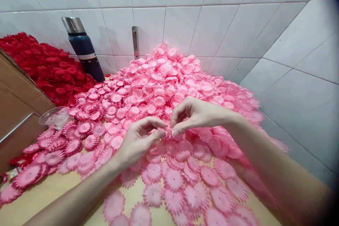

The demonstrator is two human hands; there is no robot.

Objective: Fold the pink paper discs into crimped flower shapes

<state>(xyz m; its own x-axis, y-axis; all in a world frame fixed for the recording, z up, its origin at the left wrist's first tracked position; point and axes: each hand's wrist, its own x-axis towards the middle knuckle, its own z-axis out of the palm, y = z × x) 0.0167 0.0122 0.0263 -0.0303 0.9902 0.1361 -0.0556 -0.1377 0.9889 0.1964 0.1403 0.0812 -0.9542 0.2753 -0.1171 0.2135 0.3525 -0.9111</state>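
Observation:
Above a broad heap of pink scalloped flower-petal discs [164, 69], my two hands almost meet at the fingertips. My left hand [139, 137] has its thumb and index finger drawn together in a pinch. Facing it from the right, my right hand [194, 113] is also pinched, its other fingers curled in. Whatever lies between the fingertips blends with the pink behind it, so I cannot make it out. Below the hands, flat pink discs [174, 179], some with a small dark centre hole, lie spread and overlapping.
A dark blue bottle [86, 51] with a metal cap leans at the tiled wall [185, 24]. Left of it rises a red petal pile [42, 63], behind a cardboard box [19, 88]. A clear plastic dish [55, 117] lies beside the box. Light wooden table [60, 189] shows in front.

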